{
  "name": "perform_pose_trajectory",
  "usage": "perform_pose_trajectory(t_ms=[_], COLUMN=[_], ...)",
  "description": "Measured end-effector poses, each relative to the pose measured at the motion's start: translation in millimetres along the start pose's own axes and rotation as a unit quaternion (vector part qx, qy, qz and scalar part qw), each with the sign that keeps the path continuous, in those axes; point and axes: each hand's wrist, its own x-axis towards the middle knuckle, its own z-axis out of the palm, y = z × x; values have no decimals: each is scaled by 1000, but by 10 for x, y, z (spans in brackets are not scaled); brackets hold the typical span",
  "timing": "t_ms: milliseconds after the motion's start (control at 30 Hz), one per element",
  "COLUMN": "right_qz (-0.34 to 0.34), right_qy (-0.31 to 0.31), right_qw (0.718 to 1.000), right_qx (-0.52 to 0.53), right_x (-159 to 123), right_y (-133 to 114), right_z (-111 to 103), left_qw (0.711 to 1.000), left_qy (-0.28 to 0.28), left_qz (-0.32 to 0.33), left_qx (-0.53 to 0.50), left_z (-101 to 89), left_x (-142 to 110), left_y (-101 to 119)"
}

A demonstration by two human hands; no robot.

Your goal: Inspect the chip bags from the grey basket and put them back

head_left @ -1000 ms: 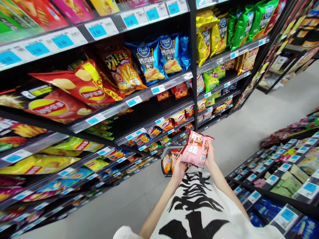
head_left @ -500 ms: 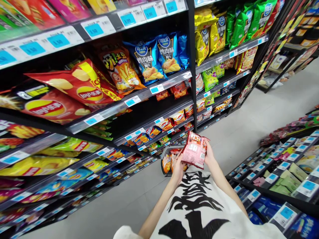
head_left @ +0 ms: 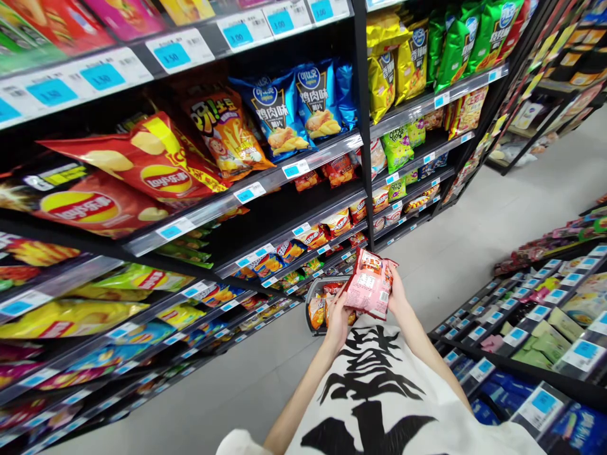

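Observation:
A pink and red snack bag (head_left: pixel 368 285) is held in front of my body, its printed back panel facing up. My left hand (head_left: pixel 337 319) grips its left lower edge, while my right hand (head_left: pixel 396 294) closes on its right side. Partly covered by the bag and my left hand, a dark basket (head_left: pixel 310 321) stands low behind them. Several orange and red snack bags (head_left: pixel 317 312) lie inside it.
On the left rises a tall shelf (head_left: pixel 303 151) of snack bags, with red chip bags (head_left: pixel 165 170) and blue chip bags (head_left: pixel 275 114) near its front edge. Lower racks (head_left: pixel 535 316) of packets run along the right. Grey floor (head_left: pixel 474 253) lies between.
The view has shifted very slightly, so the shelves sit a little further left. Both hands keep hold of the snack bag in nearly the same place.

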Motion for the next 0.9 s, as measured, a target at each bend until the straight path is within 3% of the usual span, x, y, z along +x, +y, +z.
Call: perform_pose_trajectory(t_ms=[267,567,900], right_qz=[-17,-118,-118], right_qy=[1,-57,-18], right_qw=[1000,990,988], right_qx=[6,-51,-94], right_x=[-61,-145,-102], right_y=[-66,-66,-51], right_z=[32,71,48], left_qw=[999,998,996], left_qy=[-48,-15,-7], left_qz=[-19,-51,-92], left_qx=[15,18,2], left_z=[-27,-51,-64], left_x=[-27,-7,8], left_y=[-12,-3,8])
